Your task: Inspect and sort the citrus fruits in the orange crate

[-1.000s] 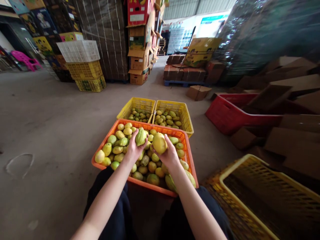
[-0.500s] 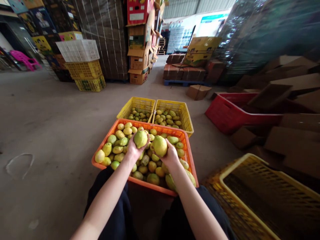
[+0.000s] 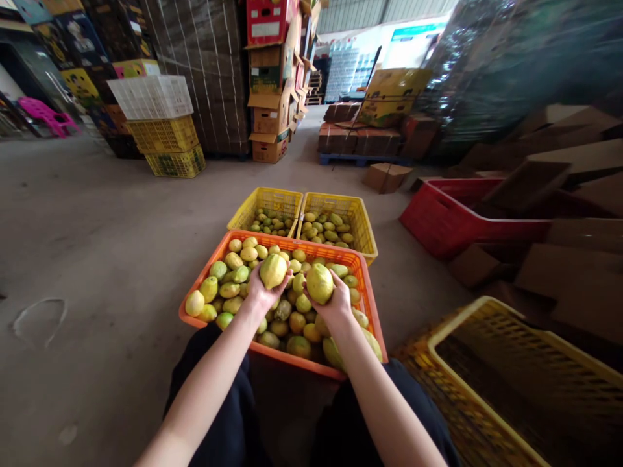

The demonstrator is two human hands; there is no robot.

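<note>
Head view: left hand (image 3: 263, 293) palm up, fingers partly curled, cradling one papaya (image 3: 273, 270). Right hand (image 3: 337, 300) half-closed round a second papaya (image 3: 320, 283). Both fruits held apart over the orange crate (image 3: 296, 364), inside its far edge. More papayas (image 3: 233, 261) heaped below, reaching the left edge. Two yellow crates (image 3: 363, 224) just beyond the far edge, fruit inside.

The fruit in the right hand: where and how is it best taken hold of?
The fruit is probably best cupped by its sides and underside from the near right, where the right hand holds it. Its rounded body offers no handle, so a wide wrap likely suits it better than a pinch; the left hand, holding another fruit, lies to its left.
</note>
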